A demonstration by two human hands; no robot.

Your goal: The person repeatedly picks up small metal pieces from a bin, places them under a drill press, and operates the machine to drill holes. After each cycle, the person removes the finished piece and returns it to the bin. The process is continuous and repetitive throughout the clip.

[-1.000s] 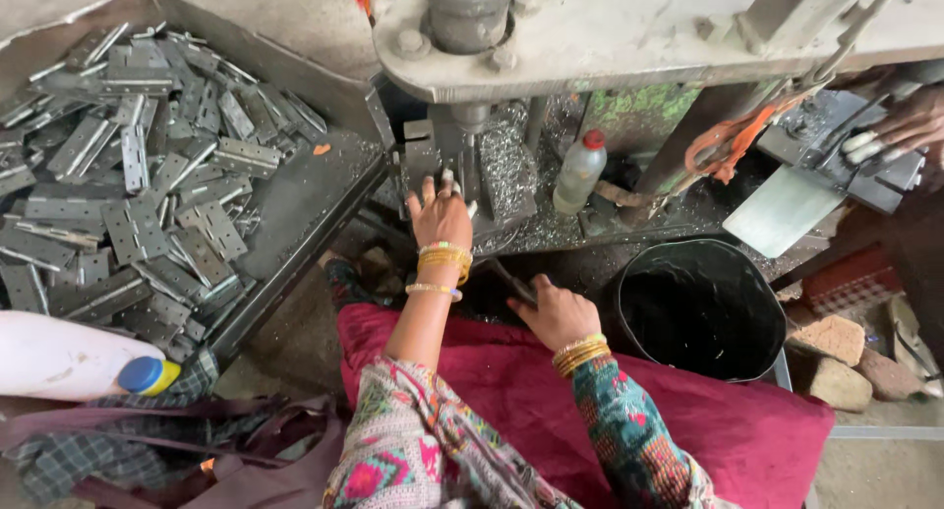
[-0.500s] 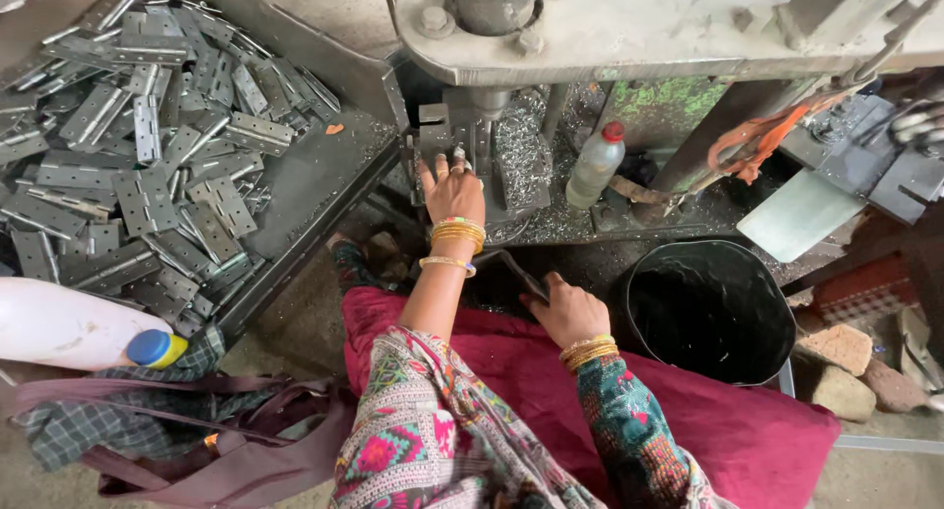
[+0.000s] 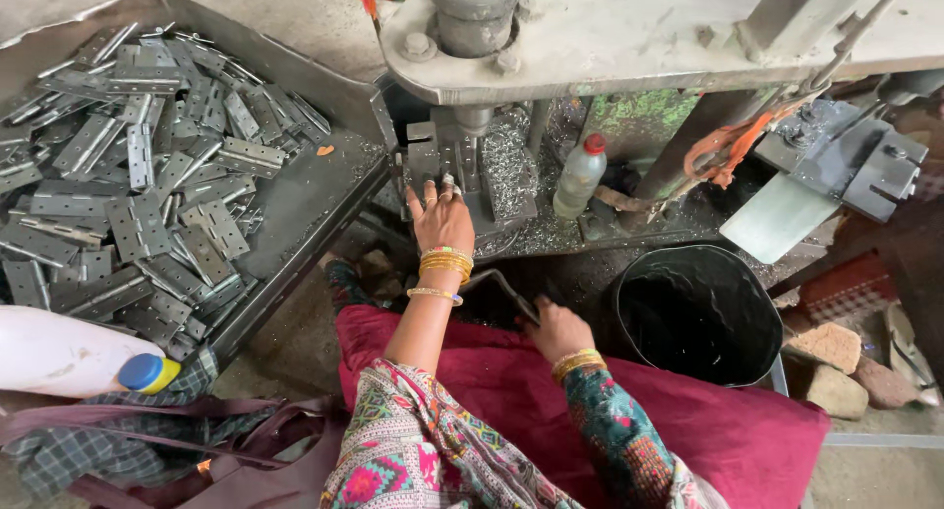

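Note:
My left hand point(image 3: 440, 217), with bangles at the wrist, reaches up to the press machine point(image 3: 590, 37). Its fingertips rest on a grey hinge plate point(image 3: 425, 163) set in the die below the ram point(image 3: 474, 17). My right hand point(image 3: 556, 329) is lower and closer to me, closed around a bent dark metal handle point(image 3: 497, 291). A red cloth point(image 3: 747, 430) lies over my lap beneath both arms.
A metal tray point(image 3: 324, 199) on the left holds a heap of several grey hinges point(image 3: 138, 184). A plastic bottle with a red cap point(image 3: 578, 178) stands by the die among metal shavings. A black bucket point(image 3: 700, 312) sits to the right, bricks point(image 3: 831, 357) beyond it. A white bottle point(image 3: 69, 352) lies lower left.
Both hands stay where they were: the left at the die, the right on the handle. Only the view has shifted slightly.

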